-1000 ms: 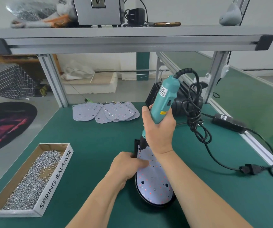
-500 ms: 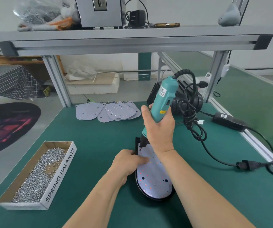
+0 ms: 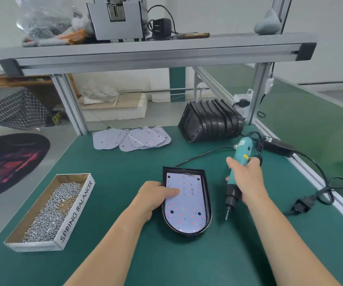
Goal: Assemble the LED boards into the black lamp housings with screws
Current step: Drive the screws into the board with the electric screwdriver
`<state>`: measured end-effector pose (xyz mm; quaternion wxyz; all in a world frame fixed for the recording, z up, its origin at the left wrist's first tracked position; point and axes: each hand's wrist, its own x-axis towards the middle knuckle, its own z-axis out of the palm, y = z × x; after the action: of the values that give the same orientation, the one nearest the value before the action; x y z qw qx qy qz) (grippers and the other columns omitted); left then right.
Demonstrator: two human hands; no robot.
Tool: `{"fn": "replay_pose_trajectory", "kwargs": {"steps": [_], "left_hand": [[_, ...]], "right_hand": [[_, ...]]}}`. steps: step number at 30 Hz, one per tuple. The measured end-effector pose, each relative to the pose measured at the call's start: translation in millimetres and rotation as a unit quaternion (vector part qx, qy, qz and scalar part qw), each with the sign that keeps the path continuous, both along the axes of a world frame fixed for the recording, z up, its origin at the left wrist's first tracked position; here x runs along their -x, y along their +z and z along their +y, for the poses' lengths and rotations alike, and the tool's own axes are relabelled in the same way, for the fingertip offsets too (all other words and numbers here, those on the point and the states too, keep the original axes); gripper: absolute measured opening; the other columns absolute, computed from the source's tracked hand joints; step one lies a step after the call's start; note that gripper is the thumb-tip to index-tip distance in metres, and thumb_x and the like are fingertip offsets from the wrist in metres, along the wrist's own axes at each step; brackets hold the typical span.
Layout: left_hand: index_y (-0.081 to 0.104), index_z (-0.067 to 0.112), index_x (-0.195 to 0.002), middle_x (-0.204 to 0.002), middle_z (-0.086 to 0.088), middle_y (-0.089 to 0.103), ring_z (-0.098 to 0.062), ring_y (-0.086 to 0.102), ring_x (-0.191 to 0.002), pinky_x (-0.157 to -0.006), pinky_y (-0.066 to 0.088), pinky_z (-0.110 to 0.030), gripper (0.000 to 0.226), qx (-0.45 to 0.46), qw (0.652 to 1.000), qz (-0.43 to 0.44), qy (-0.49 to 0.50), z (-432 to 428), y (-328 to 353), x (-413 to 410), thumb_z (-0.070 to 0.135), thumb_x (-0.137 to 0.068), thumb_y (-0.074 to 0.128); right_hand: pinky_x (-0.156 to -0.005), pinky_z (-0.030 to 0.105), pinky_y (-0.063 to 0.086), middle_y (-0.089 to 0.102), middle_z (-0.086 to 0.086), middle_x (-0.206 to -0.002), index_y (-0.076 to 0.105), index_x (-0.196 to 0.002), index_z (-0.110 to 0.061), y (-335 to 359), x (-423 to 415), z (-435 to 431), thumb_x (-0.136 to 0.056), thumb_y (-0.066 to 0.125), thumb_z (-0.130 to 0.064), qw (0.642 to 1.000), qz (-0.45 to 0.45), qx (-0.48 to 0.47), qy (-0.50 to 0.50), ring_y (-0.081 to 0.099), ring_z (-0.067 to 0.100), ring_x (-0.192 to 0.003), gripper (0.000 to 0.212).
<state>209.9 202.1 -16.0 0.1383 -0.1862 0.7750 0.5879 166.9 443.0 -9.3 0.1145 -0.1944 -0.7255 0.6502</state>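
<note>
Green matting covers the surface (image 3: 125,166), and toward its front edge a black lamp housing (image 3: 207,190) lies open side up with an LED board (image 3: 187,205) seated inside. The left grip (image 3: 156,196) rests at the housing's left rim, fingers extended, one fingertip (image 3: 175,191) pressing the board down, probably to stop it shifting off its screw holes. The right grip (image 3: 247,178) is clamped round a teal electric screwdriver (image 3: 241,150), held tilted just right of the housing, with its bit pointing down and clear of the board. A cardboard box of screws (image 3: 77,209) sits toward the front-left corner, near the left grip. Spare LED boards (image 3: 133,138) and stacked housings (image 3: 209,120) lie along the back edge.
</note>
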Motion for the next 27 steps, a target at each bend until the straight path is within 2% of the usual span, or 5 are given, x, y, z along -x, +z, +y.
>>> {"fn": "replay_pose_trajectory", "kwargs": {"steps": [6, 11, 17, 20, 27], "left_hand": [[0.075, 0.002, -0.098, -0.090, -0.009, 0.079, -0.024, 0.077, -0.082, -0.081, 0.060, -0.035, 0.020, -0.032, 0.999, 0.008, -0.008, -5.5, -4.2, -2.7, 0.015, -0.083, 0.080], [0.075, 0.002, -0.099, -0.088, -0.010, 0.079, -0.025, 0.077, -0.079, -0.070, 0.060, -0.032, 0.016, -0.058, 0.998, 0.025, 0.008, -12.3, -10.9, -10.8, 0.013, -0.088, 0.075], [0.075, 0.004, -0.097, -0.089, -0.008, 0.079, -0.024, 0.077, -0.079, -0.063, 0.058, -0.027, 0.011, -0.074, 0.996, 0.041, 0.030, -10.7, -13.2, -13.2, 0.013, -0.091, 0.072], [0.075, 0.005, -0.096, -0.089, -0.008, 0.079, -0.024, 0.077, -0.080, -0.066, 0.059, -0.030, 0.010, -0.079, 0.995, 0.050, 0.041, -11.3, -14.3, -13.2, 0.013, -0.091, 0.072], [0.076, 0.011, -0.089, -0.089, -0.004, 0.079, -0.030, 0.074, -0.089, -0.087, 0.059, -0.047, 0.013, -0.065, 0.981, 0.095, 0.157, -3.4, -29.6, -5.0, 0.024, -0.090, 0.073]], "right_hand": [[-0.073, 0.039, 0.044, 0.055, 0.005, -0.102, 0.043, -0.112, -0.012, -17.2, -15.7, 1.1, -0.082, 0.073, -0.028, 0.958, -0.094, -0.271, 0.028, 0.054, 0.029, -0.085, 0.045], [-0.088, 0.041, 0.043, 0.044, 0.013, -0.135, 0.044, -0.140, -0.009, -7.0, -3.0, -6.1, -0.078, 0.067, 0.004, 0.844, 0.068, -0.532, 0.029, 0.046, 0.035, -0.112, 0.068], [-0.074, 0.036, 0.041, 0.057, 0.014, -0.115, 0.013, -0.158, -0.042, 5.3, 72.2, -47.9, -0.107, 0.035, -0.026, 0.839, -0.088, -0.463, 0.271, 0.057, 0.030, -0.093, 0.058], [-0.081, 0.037, 0.039, 0.045, 0.013, -0.134, 0.039, -0.146, -0.035, -4.5, 88.4, -52.8, -0.105, 0.039, -0.033, 0.789, -0.157, -0.534, 0.258, 0.053, 0.032, -0.117, 0.042], [-0.075, 0.039, 0.050, 0.060, 0.004, -0.114, 0.072, -0.101, -0.018, 2.2, 69.6, -68.6, -0.094, 0.057, -0.013, 0.820, 0.140, -0.486, 0.268, 0.049, 0.028, -0.106, 0.017]]}}
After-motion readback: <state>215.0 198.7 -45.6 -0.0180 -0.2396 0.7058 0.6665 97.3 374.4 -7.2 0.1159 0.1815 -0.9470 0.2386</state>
